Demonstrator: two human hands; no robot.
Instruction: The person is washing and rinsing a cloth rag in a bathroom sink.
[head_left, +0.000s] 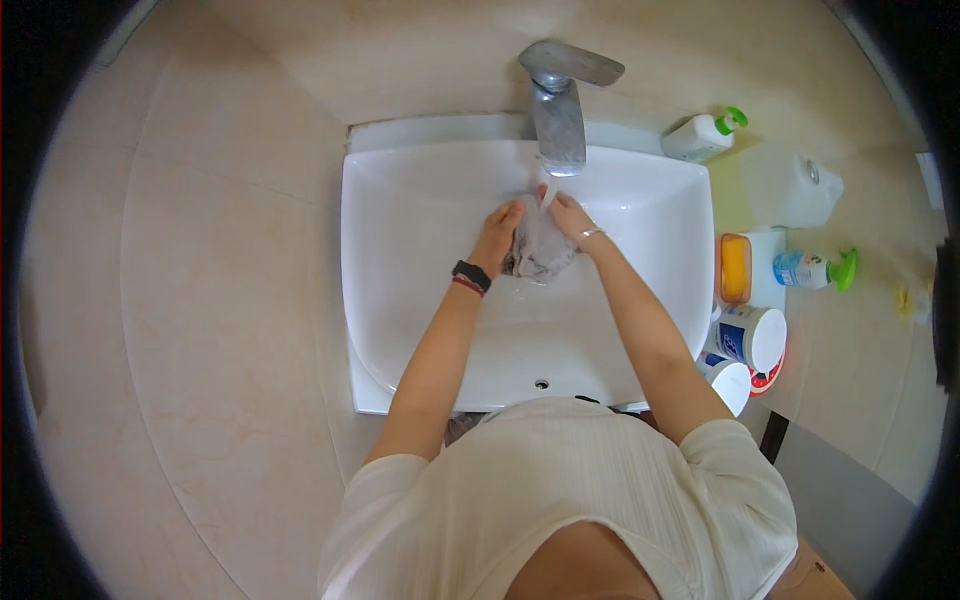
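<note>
Both my hands hold a wet grey cloth (541, 247) inside a white washbasin (420, 300). At the cloth's left edge is my left hand (501, 231), its thumb and fingers closed on the fabric. My right hand (568, 216) grips the upper right part of it. Water runs from the spout of a chrome single-lever tap (561, 135) down between my hands onto the cloth. Some of my right fingertips are hidden behind the stream and fabric. The cloth hangs bunched towards me, over the basin's bottom.
A white pump bottle (694, 139) stands behind the basin's right corner. Along the right side are a translucent jug (814, 191), an orange soap bar in a dish (735, 268), another green-topped pump bottle (806, 270) and white-lidded tubs (766, 339). A tiled wall (225, 285) borders the left.
</note>
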